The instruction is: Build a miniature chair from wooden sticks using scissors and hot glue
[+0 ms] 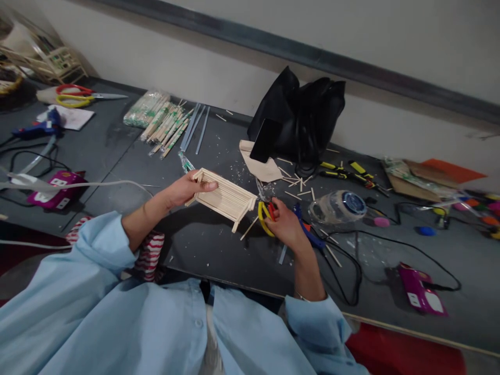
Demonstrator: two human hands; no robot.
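Note:
My left hand (186,188) grips one end of a small bench-like frame of pale wooden sticks (225,197) and holds it just above the dark table (219,250). My right hand (285,224) is closed around the yellow and red handles of a pair of scissors (265,215), right beside the frame's near end. A loose wooden stick (249,228) lies below that end.
Packs of chopsticks (160,121) lie at the back left, a black bag (300,117) with a phone stands against the wall. A blue glue gun (308,232), a clear jar (338,207), cables, pliers (347,174) and scattered sticks crowd the right side. More scissors (74,96) sit far left.

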